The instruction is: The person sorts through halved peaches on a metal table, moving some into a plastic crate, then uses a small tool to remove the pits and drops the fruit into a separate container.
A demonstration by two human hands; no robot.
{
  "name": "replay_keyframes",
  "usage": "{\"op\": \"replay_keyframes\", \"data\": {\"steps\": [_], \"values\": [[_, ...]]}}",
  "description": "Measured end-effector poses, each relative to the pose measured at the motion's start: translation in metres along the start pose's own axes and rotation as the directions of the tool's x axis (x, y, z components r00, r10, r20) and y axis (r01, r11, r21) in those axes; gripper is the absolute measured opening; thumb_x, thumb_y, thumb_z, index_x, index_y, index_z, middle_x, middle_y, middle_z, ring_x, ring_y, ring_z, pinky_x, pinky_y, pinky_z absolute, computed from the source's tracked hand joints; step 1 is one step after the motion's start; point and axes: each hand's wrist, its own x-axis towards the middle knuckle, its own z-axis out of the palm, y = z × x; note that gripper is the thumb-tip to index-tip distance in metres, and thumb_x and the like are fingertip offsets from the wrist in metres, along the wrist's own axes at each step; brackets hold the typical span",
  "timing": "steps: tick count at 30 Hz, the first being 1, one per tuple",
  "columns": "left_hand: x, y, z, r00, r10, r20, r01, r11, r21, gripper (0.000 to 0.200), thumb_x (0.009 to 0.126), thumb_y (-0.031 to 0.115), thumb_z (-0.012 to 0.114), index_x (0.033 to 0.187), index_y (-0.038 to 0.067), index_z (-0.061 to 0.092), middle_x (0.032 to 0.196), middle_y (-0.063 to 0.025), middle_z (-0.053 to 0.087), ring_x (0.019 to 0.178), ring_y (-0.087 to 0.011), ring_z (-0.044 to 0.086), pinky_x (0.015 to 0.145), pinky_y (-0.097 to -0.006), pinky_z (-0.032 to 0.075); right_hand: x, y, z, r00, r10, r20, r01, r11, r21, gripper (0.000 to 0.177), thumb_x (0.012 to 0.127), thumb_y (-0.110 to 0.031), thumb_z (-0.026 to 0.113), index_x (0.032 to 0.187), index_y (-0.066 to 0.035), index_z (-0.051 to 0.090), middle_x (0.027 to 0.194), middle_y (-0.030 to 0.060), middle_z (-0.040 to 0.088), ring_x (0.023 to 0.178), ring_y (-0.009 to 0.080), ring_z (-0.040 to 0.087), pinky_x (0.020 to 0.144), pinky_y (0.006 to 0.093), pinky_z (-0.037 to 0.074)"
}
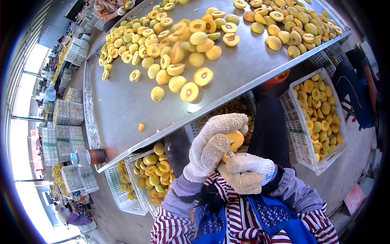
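Metal counter (pixel 122 110), tilted across the view, its far part strewn with halved yellow fruit (pixel 197 59), many cut face up, stones showing. White slatted crate (pixel 298 140) on the floor at right, filled with fruit pieces. Before the near edge, two gloved hands close together: left hand (pixel 211 144) curled round a yellow fruit piece (pixel 235 140); right hand (pixel 248 173) closed on a small tool, metal tip (pixel 230 154) just beside the fruit piece.
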Motion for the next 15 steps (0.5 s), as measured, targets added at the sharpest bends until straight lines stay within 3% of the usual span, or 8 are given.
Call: {"op": "replay_keyframes", "data": {"steps": [3, 8, 11, 14, 15], "values": [[-0.008, 0.006, 0.015, 0.993, -0.084, -0.085, 0.069, 0.984, -0.167, 0.062, 0.098, 0.051, 0.051, 0.127, -0.003, 0.056, 0.123, -0.0178, 0.061, 0.111, -0.0261, 0.061, 0.096, -0.0367, 0.049, 0.001, 0.004, -0.009, 0.977, 0.007, 0.213, -0.015, 0.999, 0.036, 0.036, 0.101, -0.038, 0.053, 0.087, -0.005, 0.057, 0.053, -0.0021, 0.046, 0.036, 0.0092, 0.043, 0.031, 0.0227, 0.037], [-0.011, 0.016, 0.035, 0.971, -0.124, -0.202, 0.032, 0.914, -0.405, 0.062, 0.099, 0.052, 0.048, 0.129, -0.002, 0.053, 0.122, -0.0204, 0.061, 0.11, -0.0298, 0.062, 0.097, -0.0425, 0.051, -0.003, 0.003, -0.006, 0.995, 0.056, 0.084, -0.047, 0.994, -0.101, 0.036, 0.098, -0.039, 0.056, 0.091, -0.003, 0.06, 0.059, -0.0006, 0.052, 0.041, 0.0085, 0.047, 0.036, 0.022, 0.039], [-0.015, 0.02, 0.043, 0.929, -0.178, -0.325, 0.001, 0.879, -0.477, 0.057, 0.1, 0.05, 0.048, 0.126, 0.001, 0.055, 0.119, -0.0196, 0.062, 0.108, -0.0308, 0.064, 0.09, -0.0403, 0.056, 0.0, 0.005, -0.006, 0.999, 0.043, -0.003, -0.043, 0.981, -0.188, 0.035, 0.097, -0.039, 0.059, 0.092, -0.004, 0.06, 0.06, -0.0003, 0.054, 0.045, 0.0093, 0.05, 0.04, 0.0217, 0.041], [-0.012, -0.005, 0.029, 0.923, -0.274, -0.269, -0.114, 0.473, -0.874, 0.052, 0.1, 0.049, 0.049, 0.125, 0.004, 0.054, 0.117, -0.0184, 0.063, 0.102, -0.0306, 0.066, 0.074, -0.0351, 0.06, 0.004, 0.01, -0.003, 0.999, 0.018, 0.034, -0.004, 0.922, -0.387, 0.032, 0.094, -0.037, 0.064, 0.094, -0.005, 0.06, 0.061, -0.0011, 0.054, 0.047, 0.0094, 0.052, 0.042, 0.0215, 0.042], [-0.013, 0.001, 0.027, 0.856, -0.378, -0.353, -0.097, 0.553, -0.828, 0.049, 0.099, 0.049, 0.05, 0.123, 0.006, 0.055, 0.114, -0.0158, 0.064, 0.097, -0.0294, 0.068, 0.059, -0.0316, 0.059, 0.006, 0.01, -0.002, 0.998, 0.026, 0.06, 0.003, 0.9, -0.435, 0.03, 0.093, -0.036, 0.065, 0.094, -0.006, 0.06, 0.061, -0.0015, 0.054, 0.048, 0.0092, 0.052, 0.043, 0.0215, 0.041]]}}
